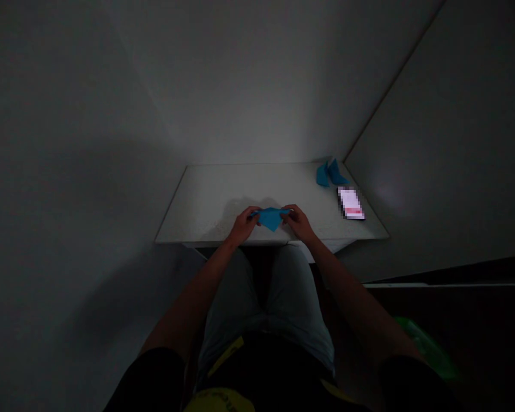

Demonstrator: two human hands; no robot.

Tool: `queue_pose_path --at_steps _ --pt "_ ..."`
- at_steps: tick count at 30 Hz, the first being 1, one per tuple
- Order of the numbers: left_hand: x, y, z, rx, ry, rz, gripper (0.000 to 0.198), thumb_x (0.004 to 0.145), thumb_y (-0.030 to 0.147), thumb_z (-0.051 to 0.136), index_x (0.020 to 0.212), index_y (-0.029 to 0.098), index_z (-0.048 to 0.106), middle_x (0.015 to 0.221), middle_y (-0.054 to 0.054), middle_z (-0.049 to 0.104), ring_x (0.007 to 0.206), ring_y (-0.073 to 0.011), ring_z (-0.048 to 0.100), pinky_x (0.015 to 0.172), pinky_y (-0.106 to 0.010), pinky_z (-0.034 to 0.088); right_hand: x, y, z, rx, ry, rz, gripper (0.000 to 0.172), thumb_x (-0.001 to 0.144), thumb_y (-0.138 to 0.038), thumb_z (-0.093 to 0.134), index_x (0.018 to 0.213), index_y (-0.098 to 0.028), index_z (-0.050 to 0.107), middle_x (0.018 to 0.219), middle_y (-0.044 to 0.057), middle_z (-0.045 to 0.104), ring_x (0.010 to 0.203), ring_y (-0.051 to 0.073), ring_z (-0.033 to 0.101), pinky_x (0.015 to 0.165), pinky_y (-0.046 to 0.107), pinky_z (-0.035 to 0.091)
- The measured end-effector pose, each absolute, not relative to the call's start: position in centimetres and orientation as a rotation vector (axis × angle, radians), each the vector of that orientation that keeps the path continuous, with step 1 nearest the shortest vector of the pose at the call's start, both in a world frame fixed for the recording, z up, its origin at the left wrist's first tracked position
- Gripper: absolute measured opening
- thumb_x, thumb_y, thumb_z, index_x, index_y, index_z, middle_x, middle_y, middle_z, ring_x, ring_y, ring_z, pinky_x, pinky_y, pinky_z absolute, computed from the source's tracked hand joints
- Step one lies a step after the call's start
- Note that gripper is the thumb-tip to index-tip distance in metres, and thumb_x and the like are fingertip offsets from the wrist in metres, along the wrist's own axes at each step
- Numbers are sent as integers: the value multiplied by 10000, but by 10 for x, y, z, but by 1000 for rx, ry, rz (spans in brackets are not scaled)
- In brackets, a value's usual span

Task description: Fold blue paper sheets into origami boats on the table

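Observation:
A folded piece of blue paper (271, 218) is stretched between my two hands, just over the front part of the white table (206, 197). Its upper edge runs nearly straight and a point hangs down toward me. My left hand (244, 223) pinches the paper's left end. At the right end, my right hand (298, 221) grips it the same way, fingers closed. The dim light hides the finer creases.
Two folded blue paper shapes (323, 174) stand at the table's back right corner. A phone with a lit, blurred screen (351, 203) lies near the right edge. Walls border the table behind and on the right. Something green (429, 346) rests low at the right.

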State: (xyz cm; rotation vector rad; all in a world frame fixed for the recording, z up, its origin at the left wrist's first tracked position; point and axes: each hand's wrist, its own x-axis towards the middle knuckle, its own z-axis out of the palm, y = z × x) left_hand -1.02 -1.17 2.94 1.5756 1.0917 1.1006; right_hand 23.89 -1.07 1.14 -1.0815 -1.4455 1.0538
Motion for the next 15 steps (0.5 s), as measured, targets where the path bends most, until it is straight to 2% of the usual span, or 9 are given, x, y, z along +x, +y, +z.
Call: queue_pose_path --at_steps 5,8,12,15 --pt "-9 -15 20 1526 1014 981 399 875 520 764 1107 195 744 1055 -70 772 758 -158 734 740 -296 604 237 -6 3 -1048 -1412 1110 336 797 -515 734 944 -279 547 755 -44 640 693 182 646 718 353 570" --pt "-6 -17 14 1491 1048 1016 447 849 581 795 1047 186 725 1020 -68 765 714 -149 727 707 -287 603 238 -10 2 -1061 -1429 1142 381 807 -492 736 1074 -284 562 748 -57 643 687 182 660 707 343 567" --pt "-3 -17 11 1476 1112 1067 537 816 567 844 1175 191 709 1013 -63 763 668 -132 711 685 -284 610 240 -16 3 -1091 -1400 1167 537 890 -544 683 1344 -278 573 744 -50 659 681 194 681 721 363 586" --pt "-2 -17 11 1516 1159 1046 486 841 551 829 1164 199 740 1006 -69 778 640 -131 697 652 -282 599 239 -18 3 -1114 -1389 1152 500 961 -630 586 1272 -249 671 729 -15 678 722 214 699 763 390 600"
